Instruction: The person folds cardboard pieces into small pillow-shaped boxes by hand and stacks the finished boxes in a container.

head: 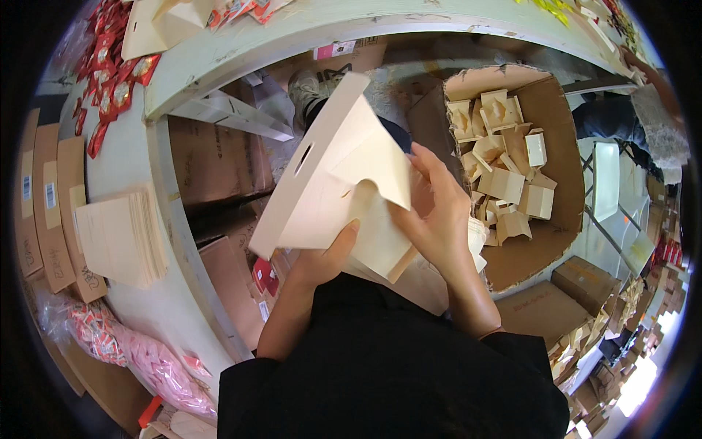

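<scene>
A cream cardboard insert [323, 192], partly folded, is held up in front of my lap. Along its upper left runs a raised edge strip with a narrow slot, and a curved cut-out shows near its middle. My left hand [329, 255] grips the lower edge with the thumb on top. At the right side, my right hand [439, 208] holds a flap between thumb and fingers. Beneath the insert, more cream card sheets [476, 241] show partly beside my right wrist; most of them are hidden.
A large open carton [565, 181] at the right contains several folded inserts [502, 184]. On the white table [129, 159] at the left stand a stack of flat card [120, 236], red packets [107, 82] and a bag of pink packets [159, 367]. Another person's arm [652, 88] appears at far right.
</scene>
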Motion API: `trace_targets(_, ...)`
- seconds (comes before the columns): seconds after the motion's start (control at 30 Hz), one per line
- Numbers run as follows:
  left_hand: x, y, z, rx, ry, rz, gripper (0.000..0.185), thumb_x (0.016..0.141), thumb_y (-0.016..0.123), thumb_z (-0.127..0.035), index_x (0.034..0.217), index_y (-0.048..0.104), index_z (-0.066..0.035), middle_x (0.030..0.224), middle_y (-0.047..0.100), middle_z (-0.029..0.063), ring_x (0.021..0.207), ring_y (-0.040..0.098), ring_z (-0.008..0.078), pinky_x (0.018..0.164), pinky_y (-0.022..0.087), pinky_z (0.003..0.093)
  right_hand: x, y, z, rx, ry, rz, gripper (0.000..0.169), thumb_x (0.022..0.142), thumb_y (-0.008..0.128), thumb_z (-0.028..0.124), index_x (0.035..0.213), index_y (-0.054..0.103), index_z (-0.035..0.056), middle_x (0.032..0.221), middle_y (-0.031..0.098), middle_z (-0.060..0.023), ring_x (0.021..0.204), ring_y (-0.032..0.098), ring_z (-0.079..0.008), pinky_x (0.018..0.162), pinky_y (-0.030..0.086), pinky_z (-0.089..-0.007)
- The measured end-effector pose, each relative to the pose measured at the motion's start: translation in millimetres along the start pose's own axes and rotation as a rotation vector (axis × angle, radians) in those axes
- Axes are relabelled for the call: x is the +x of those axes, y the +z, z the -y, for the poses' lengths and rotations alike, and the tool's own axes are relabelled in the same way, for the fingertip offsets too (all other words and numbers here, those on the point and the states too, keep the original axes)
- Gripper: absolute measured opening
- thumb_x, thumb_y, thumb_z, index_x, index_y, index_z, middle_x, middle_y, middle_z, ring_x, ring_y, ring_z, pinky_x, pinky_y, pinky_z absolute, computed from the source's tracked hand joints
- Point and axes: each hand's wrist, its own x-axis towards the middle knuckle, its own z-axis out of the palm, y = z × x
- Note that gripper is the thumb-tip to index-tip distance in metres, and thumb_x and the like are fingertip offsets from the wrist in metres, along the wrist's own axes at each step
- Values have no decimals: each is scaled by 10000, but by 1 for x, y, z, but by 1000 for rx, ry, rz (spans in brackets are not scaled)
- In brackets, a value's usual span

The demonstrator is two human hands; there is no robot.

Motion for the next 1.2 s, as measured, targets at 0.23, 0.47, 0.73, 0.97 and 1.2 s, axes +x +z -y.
trace_targets(0.23,-6,0,9,-11,15,-12,250,782,500,29,1031,507,54,916,557,85,822,529,170,720,425,284,-2,6,1,58,39,-77,690,591,687,11,1213,391,-26,984,602,-157,873,612,-193,786,457,-256)
trace_targets(0.47,-11,15,4,410,84,-49,253,757,562,-11,1006,558,32,966,579,157,850,582,249,715,468,313,1,18,-8,-70,-110,-277,504,613,654,-25,1084,472,-10,860,603,-177,739,618,-267,652,490,-300)
trace_targets(0.73,-3,16,-5,281,176,-17,421,808,561,-78,1204,439,-3,1076,536,133,903,570,188,761,460,267,0,14,-8,115,-7,-259,315,693,651,-49,916,432,-8,883,596,-135,798,602,-139,717,490,-261)
trace_targets(0.97,-15,26,13,66,-11,-115,314,789,517,5,1097,482,55,1023,543,130,921,532,215,772,428,306,5,12,2,-114,-112,-200,362,602,682,-26,892,467,4,962,557,-166,904,565,-268,767,459,-352)
trace_targets(1.2,-10,38,32,713,242,-109,368,875,459,-124,1196,397,45,1160,471,129,1082,445,219,900,365,301,-22,40,37,47,-454,6,403,665,621,83,1032,527,-53,1077,496,-218,959,515,-337,821,425,-410)
